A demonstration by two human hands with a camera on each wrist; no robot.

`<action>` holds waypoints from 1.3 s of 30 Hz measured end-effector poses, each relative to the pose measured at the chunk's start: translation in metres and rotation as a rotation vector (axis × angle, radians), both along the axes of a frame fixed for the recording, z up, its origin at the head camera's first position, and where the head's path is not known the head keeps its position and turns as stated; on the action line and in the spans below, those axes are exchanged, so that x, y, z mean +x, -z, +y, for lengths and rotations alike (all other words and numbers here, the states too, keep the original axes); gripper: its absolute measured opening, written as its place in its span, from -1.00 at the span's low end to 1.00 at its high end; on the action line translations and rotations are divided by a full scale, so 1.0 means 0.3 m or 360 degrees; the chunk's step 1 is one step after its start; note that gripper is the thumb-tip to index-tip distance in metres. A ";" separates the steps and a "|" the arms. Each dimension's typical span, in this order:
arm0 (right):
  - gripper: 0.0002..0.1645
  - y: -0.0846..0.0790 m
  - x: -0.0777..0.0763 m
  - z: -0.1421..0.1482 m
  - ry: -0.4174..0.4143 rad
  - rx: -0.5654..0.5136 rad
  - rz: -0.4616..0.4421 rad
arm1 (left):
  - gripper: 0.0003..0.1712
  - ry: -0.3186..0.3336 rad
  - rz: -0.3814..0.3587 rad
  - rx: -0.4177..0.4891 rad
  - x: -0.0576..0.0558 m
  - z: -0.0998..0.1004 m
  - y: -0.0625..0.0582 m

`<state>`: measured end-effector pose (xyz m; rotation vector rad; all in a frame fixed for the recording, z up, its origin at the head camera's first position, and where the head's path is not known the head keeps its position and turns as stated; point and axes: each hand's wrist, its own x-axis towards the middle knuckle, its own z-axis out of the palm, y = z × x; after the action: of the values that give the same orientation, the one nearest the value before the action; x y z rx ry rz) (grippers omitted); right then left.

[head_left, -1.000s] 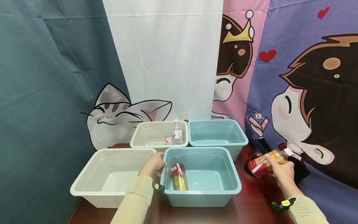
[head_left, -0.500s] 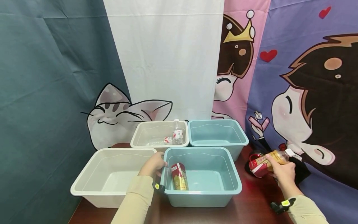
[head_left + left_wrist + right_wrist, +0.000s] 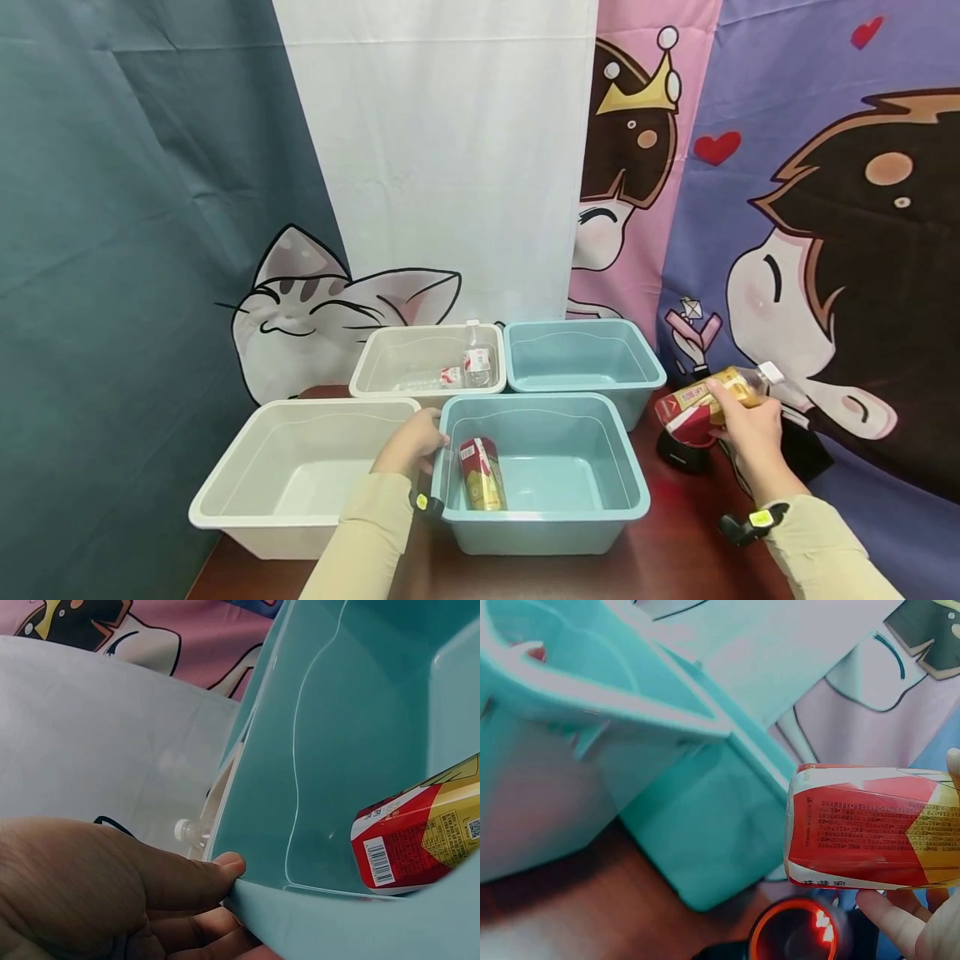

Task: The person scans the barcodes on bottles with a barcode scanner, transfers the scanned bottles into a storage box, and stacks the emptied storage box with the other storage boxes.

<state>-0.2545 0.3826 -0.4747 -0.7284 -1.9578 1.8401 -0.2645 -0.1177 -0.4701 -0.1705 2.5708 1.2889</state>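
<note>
Blue plastic makes the near bin (image 3: 544,500); the left hand (image 3: 411,442) holds its left rim, fingers (image 3: 217,871) curled over the edge. One red and gold drink carton (image 3: 480,475) stands inside. To the right, the right hand (image 3: 750,433) grips another carton (image 3: 701,404), lying sideways above the dark brown counter (image 3: 675,542). Cartoon cloths hang behind.

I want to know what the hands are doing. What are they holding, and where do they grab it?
The right hand grips a red-and-yellow drink carton around its yellow end. The left hand holds the near blue plastic bin by its left rim.
</note>
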 end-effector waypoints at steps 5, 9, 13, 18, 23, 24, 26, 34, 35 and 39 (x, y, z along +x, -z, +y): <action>0.08 -0.047 -0.039 -0.036 -0.0015 -0.0122 0.0080 | -0.34 -0.0007 0.0003 0.0007 0.004 -0.003 0.001; 0.00 -0.076 -0.066 -0.068 -0.0023 -0.0180 0.0108 | -0.35 -0.0008 0.0007 0.0014 0.006 -0.003 0.001; 0.06 -0.096 -0.085 -0.098 -0.0040 -0.0213 0.0113 | -0.35 -0.0027 0.0007 0.0002 0.003 0.000 0.001; 0.09 -0.118 -0.112 -0.137 -0.0053 -0.0253 0.0157 | -0.35 -0.0023 0.0010 -0.0015 0.004 0.001 0.003; 0.07 -0.133 -0.142 -0.178 -0.0069 -0.0341 0.0209 | -0.34 -0.0018 0.0010 -0.0019 0.006 0.002 0.003; 0.09 -0.134 -0.149 -0.186 -0.0071 -0.0362 0.0205 | -0.34 -0.0024 0.0008 -0.0021 0.005 0.001 0.004; 0.13 -0.134 -0.163 -0.204 -0.0078 -0.0416 0.0187 | -0.34 -0.0029 0.0007 -0.0031 0.004 -0.002 0.006; 0.30 -0.120 -0.209 -0.288 -0.0128 -0.0728 0.0049 | -0.34 -0.0030 0.0008 -0.0037 0.004 -0.001 0.003; 0.30 -0.117 -0.214 -0.298 -0.0128 -0.0769 0.0043 | -0.34 -0.0024 0.0009 -0.0037 0.005 0.000 0.002; 0.25 -0.112 -0.234 -0.337 -0.0135 -0.0891 0.0019 | -0.32 -0.0024 0.0003 -0.0043 0.006 0.003 -0.001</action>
<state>-0.3247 0.2814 -0.4411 -0.7898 -1.4822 2.4713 -0.2627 -0.1168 -0.4698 -0.1943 2.5943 1.2600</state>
